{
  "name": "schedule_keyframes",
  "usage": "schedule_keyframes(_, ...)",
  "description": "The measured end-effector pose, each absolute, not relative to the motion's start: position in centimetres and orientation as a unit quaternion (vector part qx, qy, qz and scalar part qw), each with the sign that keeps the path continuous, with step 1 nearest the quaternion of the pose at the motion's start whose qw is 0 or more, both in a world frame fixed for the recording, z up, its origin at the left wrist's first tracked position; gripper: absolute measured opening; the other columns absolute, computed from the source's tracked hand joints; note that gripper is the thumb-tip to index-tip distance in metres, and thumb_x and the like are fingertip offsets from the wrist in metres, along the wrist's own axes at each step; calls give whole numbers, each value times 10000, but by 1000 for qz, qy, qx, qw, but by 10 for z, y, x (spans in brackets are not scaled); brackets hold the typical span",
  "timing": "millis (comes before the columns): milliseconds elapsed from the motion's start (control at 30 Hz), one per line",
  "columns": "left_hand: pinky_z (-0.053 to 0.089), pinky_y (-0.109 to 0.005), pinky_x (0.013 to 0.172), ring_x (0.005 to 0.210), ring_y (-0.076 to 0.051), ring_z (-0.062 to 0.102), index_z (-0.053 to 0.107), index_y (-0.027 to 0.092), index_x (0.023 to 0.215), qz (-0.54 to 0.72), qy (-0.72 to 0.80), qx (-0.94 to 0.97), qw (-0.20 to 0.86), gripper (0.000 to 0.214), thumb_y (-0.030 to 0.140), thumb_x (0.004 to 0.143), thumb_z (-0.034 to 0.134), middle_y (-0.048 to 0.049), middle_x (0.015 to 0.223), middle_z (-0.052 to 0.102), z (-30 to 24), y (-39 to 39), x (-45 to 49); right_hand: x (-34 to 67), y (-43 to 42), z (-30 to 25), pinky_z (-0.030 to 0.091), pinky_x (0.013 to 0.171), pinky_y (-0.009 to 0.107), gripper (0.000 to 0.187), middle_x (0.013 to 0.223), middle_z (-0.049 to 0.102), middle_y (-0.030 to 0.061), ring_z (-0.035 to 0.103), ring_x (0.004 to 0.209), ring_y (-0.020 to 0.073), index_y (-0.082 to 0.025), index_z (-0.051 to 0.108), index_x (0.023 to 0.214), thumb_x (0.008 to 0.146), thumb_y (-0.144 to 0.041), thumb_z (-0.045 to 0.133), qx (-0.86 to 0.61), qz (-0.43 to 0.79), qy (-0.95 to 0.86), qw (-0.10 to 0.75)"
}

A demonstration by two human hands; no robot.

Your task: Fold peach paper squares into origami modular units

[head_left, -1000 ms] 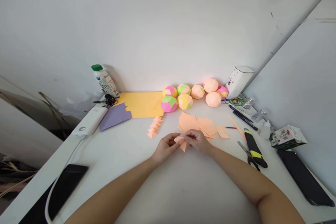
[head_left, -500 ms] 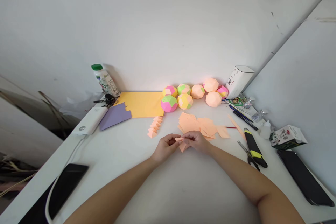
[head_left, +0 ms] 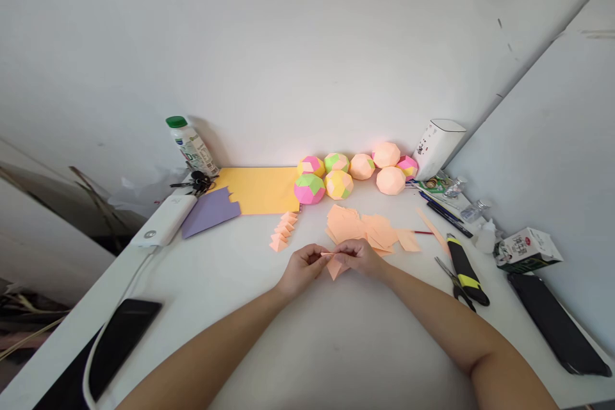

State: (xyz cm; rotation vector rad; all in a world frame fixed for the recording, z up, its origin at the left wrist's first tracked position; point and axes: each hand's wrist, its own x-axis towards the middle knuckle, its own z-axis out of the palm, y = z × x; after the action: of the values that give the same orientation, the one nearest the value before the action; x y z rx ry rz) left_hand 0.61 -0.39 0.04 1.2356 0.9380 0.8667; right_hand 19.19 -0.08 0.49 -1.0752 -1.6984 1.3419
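Note:
Between both hands is a small piece of peach paper [head_left: 335,268], its pointed lower corner hanging toward me. My left hand [head_left: 307,267] pinches its left upper edge with thumb and fingers. On the other side my right hand [head_left: 359,257] grips the same piece, thumb against the paper. Just beyond my hands lies a loose pile of peach paper pieces [head_left: 346,223], partly hidden by my right hand. A row of folded peach paper pieces [head_left: 284,232], overlapping one another, lies to the left. Several faceted paper balls [head_left: 309,189] in peach, pink, green and yellow sit against the wall.
Yellow card [head_left: 264,191] and purple card [head_left: 211,213] lie left, near a bottle [head_left: 195,148], keys [head_left: 200,183] and a white power bank [head_left: 167,221]. At right are scissors [head_left: 455,283], a box cutter [head_left: 466,271], a carton [head_left: 528,250] and a black phone [head_left: 557,323].
The held paper's upper flap looks flatter, and more of its pointed front face shows between my thumbs. Both hands stay in nearly the same place.

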Motion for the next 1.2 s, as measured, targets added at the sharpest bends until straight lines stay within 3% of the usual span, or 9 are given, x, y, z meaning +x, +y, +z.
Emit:
schedule_keyframes(800, 289, -182, 415, 407, -65, 390, 514, 161, 676, 377, 428, 558, 603, 278, 416, 738, 608, 67, 448, 455, 7, -6, 5, 193, 0, 6, 411, 543, 228, 193, 687, 596, 16, 525, 607, 116, -150, 668, 809, 789, -320, 579, -418, 516, -662, 348)
schedule_keyframes(1200, 343, -198, 481, 454, -80, 428, 473, 171, 652, 415, 442, 516, 605, 162, 275, 757, 538, 57, 456, 476, 6, -5, 5, 192, 0, 6, 416, 553, 237, 219, 692, 604, 19, 537, 611, 123, -147, 660, 825, 779, -348, 585, -432, 525, -650, 339)
